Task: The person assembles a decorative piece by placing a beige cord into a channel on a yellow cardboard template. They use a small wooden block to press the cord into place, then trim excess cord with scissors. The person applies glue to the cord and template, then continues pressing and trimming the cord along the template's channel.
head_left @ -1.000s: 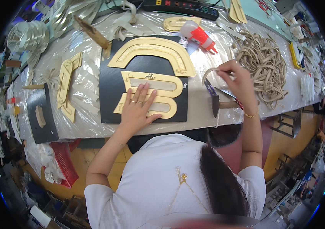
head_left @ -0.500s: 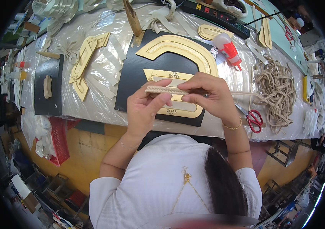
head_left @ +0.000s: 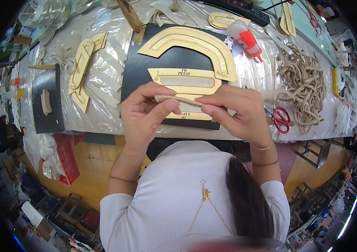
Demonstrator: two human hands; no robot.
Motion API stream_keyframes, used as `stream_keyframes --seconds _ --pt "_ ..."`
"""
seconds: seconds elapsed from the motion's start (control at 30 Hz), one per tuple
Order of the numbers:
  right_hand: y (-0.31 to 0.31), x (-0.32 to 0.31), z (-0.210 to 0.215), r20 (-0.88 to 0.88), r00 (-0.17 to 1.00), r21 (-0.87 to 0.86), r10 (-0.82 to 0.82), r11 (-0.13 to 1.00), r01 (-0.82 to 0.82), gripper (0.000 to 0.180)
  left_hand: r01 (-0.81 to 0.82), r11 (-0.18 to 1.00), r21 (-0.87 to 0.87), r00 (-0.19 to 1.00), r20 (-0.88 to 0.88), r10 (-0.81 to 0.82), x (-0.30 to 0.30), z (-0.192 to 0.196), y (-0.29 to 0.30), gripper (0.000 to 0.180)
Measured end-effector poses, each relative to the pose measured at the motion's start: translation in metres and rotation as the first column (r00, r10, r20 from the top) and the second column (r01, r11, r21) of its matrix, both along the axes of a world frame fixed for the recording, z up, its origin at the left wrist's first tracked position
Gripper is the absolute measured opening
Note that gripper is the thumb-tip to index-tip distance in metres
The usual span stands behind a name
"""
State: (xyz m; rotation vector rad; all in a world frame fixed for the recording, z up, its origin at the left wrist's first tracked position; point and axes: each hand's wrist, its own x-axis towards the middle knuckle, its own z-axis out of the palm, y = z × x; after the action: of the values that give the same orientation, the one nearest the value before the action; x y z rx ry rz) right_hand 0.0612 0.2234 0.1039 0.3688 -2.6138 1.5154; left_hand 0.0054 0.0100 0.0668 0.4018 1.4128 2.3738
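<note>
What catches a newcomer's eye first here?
Probably the two bare hands at the centre: the left hand and the right hand pinch a short stretch of beige braided cord between them. Just beyond, a big arched cream template lies on a black board. Off to the right sits a loose tangle of beige cord, with a red-and-white bottle between it and the template.

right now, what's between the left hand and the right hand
A stretch of beige cord, pinched by the left hand and the right hand, shows there in the head view.
</note>
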Motion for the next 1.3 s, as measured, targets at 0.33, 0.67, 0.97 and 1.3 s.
stream_keyframes --seconds 0.33,0.67,0.97,1.3 --pt "0.002 -0.003 0.006 0.582 0.792 -0.488 0.186 0.858 0.157 0.022 0.098 0.993 -0.062 0.985 0.151 -0.087 -0.009 0.007 -0.012 0.018" --pt "-0.005 -0.024 -0.008 0.314 0.949 -0.365 0.027 0.926 0.094 0.021 0.016 0.939 -0.343 0.934 -0.331 -0.136 -0.029 0.018 -0.009 0.019" --pt "-0.008 -0.043 -0.013 0.052 0.995 -0.054 -0.085 0.995 0.088 0.018 -0.049 0.861 -0.507 0.929 -0.340 -0.147 -0.052 0.020 -0.006 0.022" --pt "0.002 -0.052 -0.074 0.086 0.984 0.112 -0.155 0.983 0.145 0.014 -0.332 0.546 -0.769 0.832 -0.511 -0.214 -0.050 -0.057 -0.031 0.023"
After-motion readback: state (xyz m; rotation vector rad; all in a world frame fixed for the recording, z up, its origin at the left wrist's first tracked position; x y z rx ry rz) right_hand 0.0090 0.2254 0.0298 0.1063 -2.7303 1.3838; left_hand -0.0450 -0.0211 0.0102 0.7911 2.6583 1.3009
